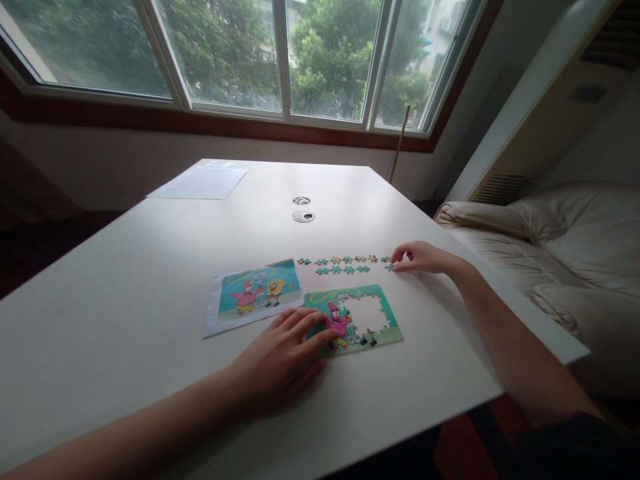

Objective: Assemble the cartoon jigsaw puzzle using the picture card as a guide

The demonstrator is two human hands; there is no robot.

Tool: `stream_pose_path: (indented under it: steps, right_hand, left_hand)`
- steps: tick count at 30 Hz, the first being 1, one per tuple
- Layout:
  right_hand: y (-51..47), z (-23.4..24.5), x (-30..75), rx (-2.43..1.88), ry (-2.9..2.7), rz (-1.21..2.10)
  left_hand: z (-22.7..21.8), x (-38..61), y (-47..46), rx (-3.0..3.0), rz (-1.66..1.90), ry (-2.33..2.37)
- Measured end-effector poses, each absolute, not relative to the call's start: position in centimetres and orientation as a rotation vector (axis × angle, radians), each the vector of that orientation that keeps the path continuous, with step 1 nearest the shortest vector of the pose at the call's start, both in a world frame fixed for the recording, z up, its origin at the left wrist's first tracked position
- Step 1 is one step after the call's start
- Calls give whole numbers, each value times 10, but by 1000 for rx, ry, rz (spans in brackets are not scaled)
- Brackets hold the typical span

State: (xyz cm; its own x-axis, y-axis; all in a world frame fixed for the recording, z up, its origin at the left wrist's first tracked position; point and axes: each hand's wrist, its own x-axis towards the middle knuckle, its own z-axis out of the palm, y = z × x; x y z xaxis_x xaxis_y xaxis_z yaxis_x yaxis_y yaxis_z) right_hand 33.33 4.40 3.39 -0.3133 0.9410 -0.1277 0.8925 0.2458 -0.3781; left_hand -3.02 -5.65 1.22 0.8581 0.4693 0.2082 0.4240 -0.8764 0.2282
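A partly assembled cartoon jigsaw puzzle point(389, 291) lies flat on the white table, with a jagged gap at its right side where the white surface shows through. My left hand point(295, 337) rests across the puzzle's left part, fingers stretched out over the pink starfish figure. Beyond the puzzle, several loose pieces point(336, 270) lie in two rows. At the right end of these rows, my right hand point(417, 258) has its thumb and fingertips closed at a small puzzle piece point(389, 267). A printed reference picture point(257, 293) on white paper lies left of the puzzle.
The white table point(150, 280) reaches towards the windows. White paper sheets point(200, 181) lie at its far left, and two round inserts point(303, 217) sit mid-table. A cream sofa point(540, 233) stands at the right, and a thin stick point(400, 143) leans beyond the far edge.
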Motion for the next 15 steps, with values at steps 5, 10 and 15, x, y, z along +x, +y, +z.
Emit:
stream_pose_path:
  steps: [5, 10, 15]
  right_hand:
    - [44, 32, 330, -1760, -2395, 635]
    - [41, 37, 323, -1623, -2470, 694]
    - [39, 38, 317, -1533, -2453, 720]
  left_hand:
    - [13, -30, -56, 2851, 427, 691]
    - [13, -30, -56, 2861, 414, 687]
    - [13, -30, -57, 2854, 414, 693]
